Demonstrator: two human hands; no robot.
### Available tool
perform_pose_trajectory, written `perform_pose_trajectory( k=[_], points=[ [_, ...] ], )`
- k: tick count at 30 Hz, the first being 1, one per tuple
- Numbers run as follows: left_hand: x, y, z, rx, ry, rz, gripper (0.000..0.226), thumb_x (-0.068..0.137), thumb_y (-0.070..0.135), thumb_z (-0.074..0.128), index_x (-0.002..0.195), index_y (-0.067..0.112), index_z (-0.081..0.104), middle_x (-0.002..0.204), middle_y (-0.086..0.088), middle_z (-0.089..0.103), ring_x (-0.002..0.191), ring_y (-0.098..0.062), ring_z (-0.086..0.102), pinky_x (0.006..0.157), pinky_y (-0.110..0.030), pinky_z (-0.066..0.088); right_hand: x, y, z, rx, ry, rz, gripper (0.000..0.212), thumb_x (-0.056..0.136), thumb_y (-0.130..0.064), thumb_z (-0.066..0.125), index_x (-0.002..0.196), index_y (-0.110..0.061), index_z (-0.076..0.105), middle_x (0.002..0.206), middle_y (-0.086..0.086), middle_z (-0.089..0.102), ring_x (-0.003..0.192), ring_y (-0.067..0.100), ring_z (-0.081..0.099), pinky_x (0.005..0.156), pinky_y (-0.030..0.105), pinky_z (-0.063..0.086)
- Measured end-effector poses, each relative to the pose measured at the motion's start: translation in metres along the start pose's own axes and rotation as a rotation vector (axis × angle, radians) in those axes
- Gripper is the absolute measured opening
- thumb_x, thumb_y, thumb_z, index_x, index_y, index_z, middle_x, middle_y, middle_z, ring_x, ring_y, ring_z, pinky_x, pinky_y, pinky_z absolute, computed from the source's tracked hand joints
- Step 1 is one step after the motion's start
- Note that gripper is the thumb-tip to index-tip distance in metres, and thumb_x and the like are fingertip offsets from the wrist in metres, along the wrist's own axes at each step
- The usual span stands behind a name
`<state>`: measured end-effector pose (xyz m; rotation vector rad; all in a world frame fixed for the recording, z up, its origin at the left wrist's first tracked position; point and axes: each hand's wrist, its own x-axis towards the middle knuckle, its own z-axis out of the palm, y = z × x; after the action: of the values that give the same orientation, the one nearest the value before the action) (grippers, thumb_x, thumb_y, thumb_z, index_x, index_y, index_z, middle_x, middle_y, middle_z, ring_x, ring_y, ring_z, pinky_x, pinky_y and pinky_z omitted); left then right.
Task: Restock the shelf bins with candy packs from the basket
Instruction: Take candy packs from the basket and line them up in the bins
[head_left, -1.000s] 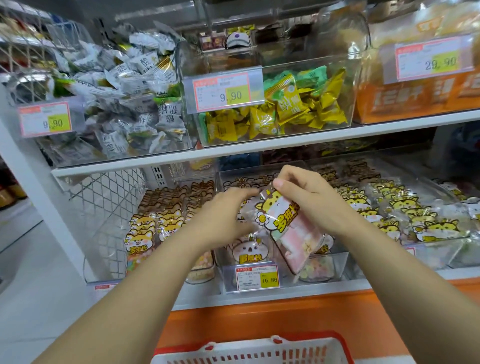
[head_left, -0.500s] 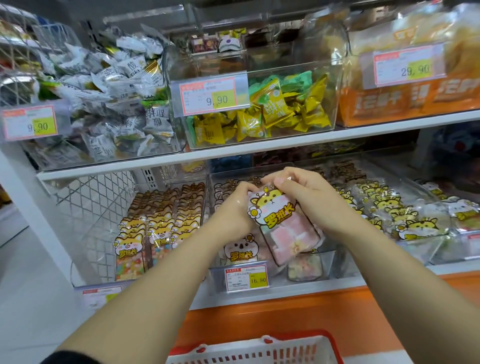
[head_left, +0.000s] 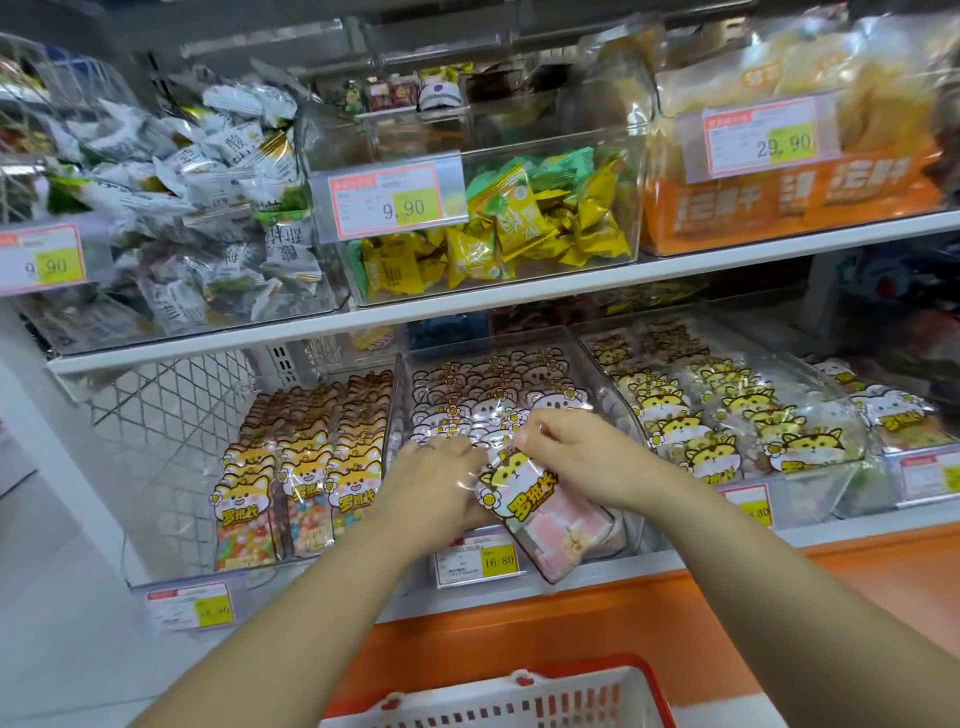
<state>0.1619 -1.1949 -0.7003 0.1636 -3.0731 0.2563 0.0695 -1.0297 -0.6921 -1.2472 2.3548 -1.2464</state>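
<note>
One candy pack (head_left: 545, 514) tilts at the full middle bin (head_left: 602, 384), right hand (head_left: 571, 452) pinching its top, left hand (head_left: 441, 478) unclear.

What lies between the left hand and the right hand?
In the head view, the yellow cat-printed top of the candy pack lies between the left hand and the right hand, which pinches it.

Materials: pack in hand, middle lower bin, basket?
Candy pack: thin clear plastic film, glossy; it crinkles and glints. Bin: rigid clear plastic, likely acrylic; packs show through its walls. Basket: moulded plastic, white lattice, red rim, matte.
</note>
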Motion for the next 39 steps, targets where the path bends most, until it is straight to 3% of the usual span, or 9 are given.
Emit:
perform_pose_trajectory(
  k=[6,12,17,21,26,29,32,34,39],
  points=[
    [0.005,-0.008,-0.010,-0.161,-0.105,0.006,0.042,0.088,0.053,0.065,0.111,0.019,0.059,0.107,0.002,0.044,0.117,-0.022,0.041,0.102,-0.037,0.032,-0.002,-0.008,-0.010,-0.010,0.004,0.058,0.030,0.103,-0.035,0.048,0.079,-0.018,0.051,0.064,-0.011,0.044,0.052,-0.003,0.041,0.057,0.023,0.032],
    [0.020,0.002,0.011,-0.034,-0.117,0.051,0.047,0.087,0.057,0.067,0.128,0.034,0.064,0.111,0.004,0.035,0.121,-0.024,0.034,0.101,-0.041,0.031,-0.014,0.010,-0.062,0.030,0.556,0.134,0.034,0.100,-0.032,0.051,0.077,-0.008,0.057,0.067,0.000,0.055,0.065,0.013,0.052,0.063,0.031,0.041],
    [0.031,0.011,0.001,0.030,-0.097,0.085,0.034,0.086,0.047,0.070,0.116,0.034,0.064,0.120,0.000,0.045,0.122,-0.026,0.038,0.103,-0.044,0.032,-0.031,0.026,-0.070,-0.060,0.640,0.180,0.031,0.100,-0.031,0.050,0.078,-0.009,0.056,0.072,0.001,0.056,0.072,0.020,0.052,0.063,0.031,0.037],
    [0.034,0.016,-0.004,0.025,-0.123,0.071,0.025,0.086,0.050,0.069,0.090,0.032,0.053,0.098,0.001,0.059,0.116,-0.025,0.046,0.096,-0.042,0.033,-0.041,0.026,-0.080,0.029,0.807,0.161,0.027,0.099,-0.029,0.053,0.082,-0.009,0.059,0.075,0.001,0.058,0.070,0.015,0.052,0.065,0.030,0.039],
    [0.036,0.022,-0.017,0.080,-0.113,0.009,0.023,0.082,0.047,0.072,0.092,0.032,0.057,0.110,0.007,0.062,0.116,-0.022,0.048,0.090,-0.040,0.032,-0.070,0.039,-0.102,0.200,1.074,0.234,0.027,0.099,-0.031,0.053,0.089,-0.007,0.059,0.082,0.005,0.058,0.074,0.016,0.051,0.067,0.032,0.040],
    [0.042,0.045,-0.052,-0.040,0.079,-0.025,0.020,0.088,0.050,0.067,0.103,0.038,0.060,0.114,0.008,0.058,0.116,-0.021,0.050,0.098,-0.040,0.037,-0.092,0.062,-0.118,0.341,1.271,0.370,0.023,0.095,-0.037,0.055,0.089,-0.015,0.059,0.087,0.005,0.061,0.079,0.020,0.054,0.077,0.037,0.044],
    [0.049,0.094,-0.070,-0.283,0.256,0.138,0.009,0.094,0.043,0.062,0.097,0.035,0.059,0.101,0.010,0.060,0.104,-0.018,0.059,0.090,-0.036,0.043,-0.113,0.093,-0.134,0.462,1.374,0.455,0.033,0.081,-0.055,0.051,0.078,-0.022,0.055,0.083,0.013,0.068,0.076,0.032,0.060,0.079,0.047,0.051],
    [0.055,0.130,-0.069,-0.379,0.191,0.267,0.007,0.096,0.037,0.059,0.098,0.032,0.065,0.095,0.011,0.066,0.100,-0.017,0.063,0.090,-0.034,0.043,-0.125,0.108,-0.144,0.507,1.397,0.452,0.031,0.077,-0.056,0.050,0.074,-0.025,0.049,0.064,-0.005,0.064,0.078,0.038,0.065,0.085,0.057,0.053],
    [0.078,0.174,-0.039,-0.096,0.043,0.397,0.017,0.101,0.027,0.050,0.103,0.026,0.067,0.105,0.000,0.072,0.101,-0.026,0.063,0.097,-0.037,0.040,-0.127,0.086,-0.150,0.564,1.325,0.368,0.012,0.082,-0.038,0.045,0.082,-0.025,0.045,0.046,-0.013,0.058,0.075,0.034,0.064,0.085,0.057,0.047]
  ],
)
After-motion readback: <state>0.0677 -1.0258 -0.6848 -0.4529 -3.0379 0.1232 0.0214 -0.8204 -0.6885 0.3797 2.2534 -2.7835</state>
